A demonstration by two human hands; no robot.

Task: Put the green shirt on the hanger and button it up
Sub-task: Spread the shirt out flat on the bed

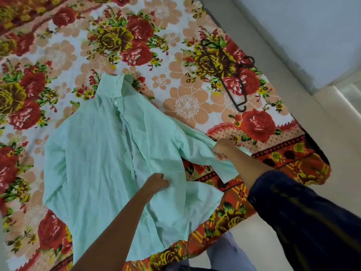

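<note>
Here, both fists' grip on the green shirt (101, 153) (left hand (157, 181) mid-front, right hand (222, 148) sleeve).

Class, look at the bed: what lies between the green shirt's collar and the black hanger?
In the head view, only bare floral bedsheet lies between the green shirt collar and the black hanger.

Floral bedsheet (175, 55) w/ red roses, pale floor (332, 133) at right
</note>
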